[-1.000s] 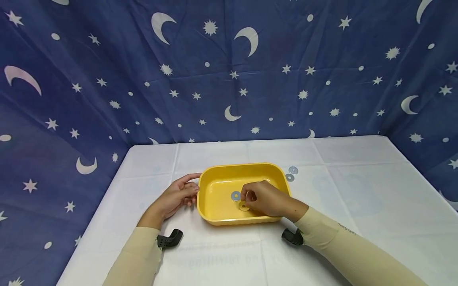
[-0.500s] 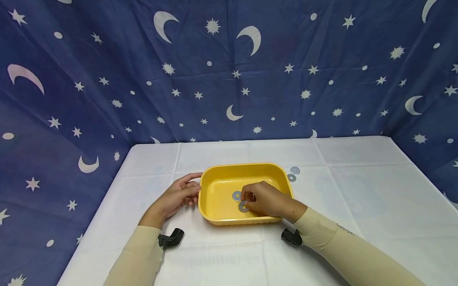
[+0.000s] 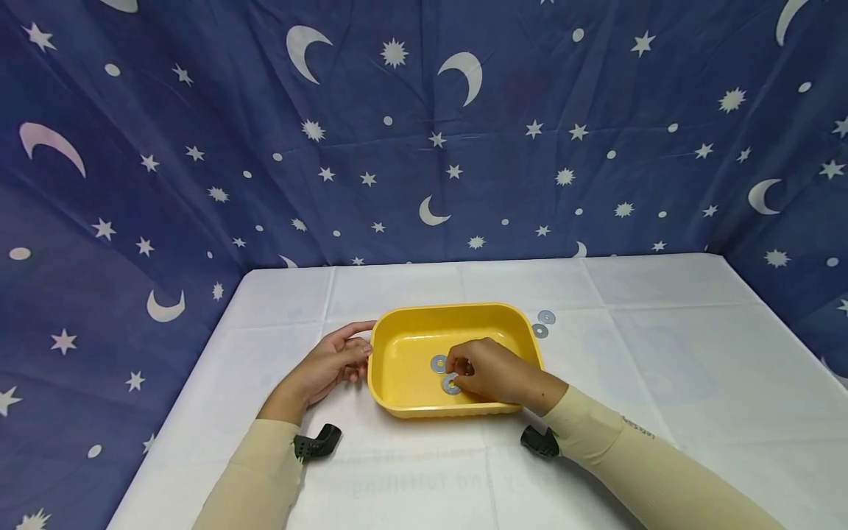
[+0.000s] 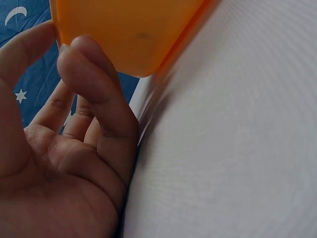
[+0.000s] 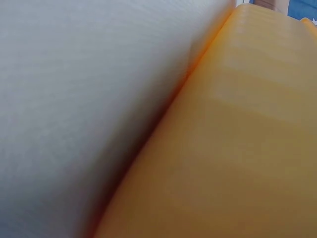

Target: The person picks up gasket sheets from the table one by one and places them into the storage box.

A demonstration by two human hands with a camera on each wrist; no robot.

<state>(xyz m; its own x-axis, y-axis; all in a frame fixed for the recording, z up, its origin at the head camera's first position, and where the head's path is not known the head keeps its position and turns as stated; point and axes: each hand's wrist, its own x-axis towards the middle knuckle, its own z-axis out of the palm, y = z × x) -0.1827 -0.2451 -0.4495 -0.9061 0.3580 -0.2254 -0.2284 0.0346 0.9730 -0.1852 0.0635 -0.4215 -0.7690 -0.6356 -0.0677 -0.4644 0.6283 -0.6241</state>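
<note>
In the head view a yellow tray [image 3: 411, 397] sits on the table. My left hand [image 3: 329, 366] rests against its left end, the index finger stretched along the far corner and the thumb near the rim. The left wrist view shows relaxed fingers [image 4: 94, 84] by the tray wall [image 4: 133, 34]. My right hand [image 3: 493, 368] reaches over the near rim and pinches the right edge of a grey washer [image 3: 447, 384] with its fingertips. Another grey washer [image 3: 438, 364] lies just behind it on the tray floor. Only the tray's outer side [image 5: 237, 124] shows large in the right wrist view; that hand's fingers are hidden there.
Two more grey washers, one [image 3: 546, 317] behind the other [image 3: 539, 331], lie on the white tablecloth [image 3: 662, 331] right of the tray. A blue curtain [image 3: 371, 96] with moons and stars stands behind and at both sides. Black wrist mounts [image 3: 318, 442] sit at both sleeves.
The washer at my right fingertips looked yellow a second ago and now looks grey; its tilt seems to have changed. Both hands and the tray stay almost in place; the head view shifted slightly.
</note>
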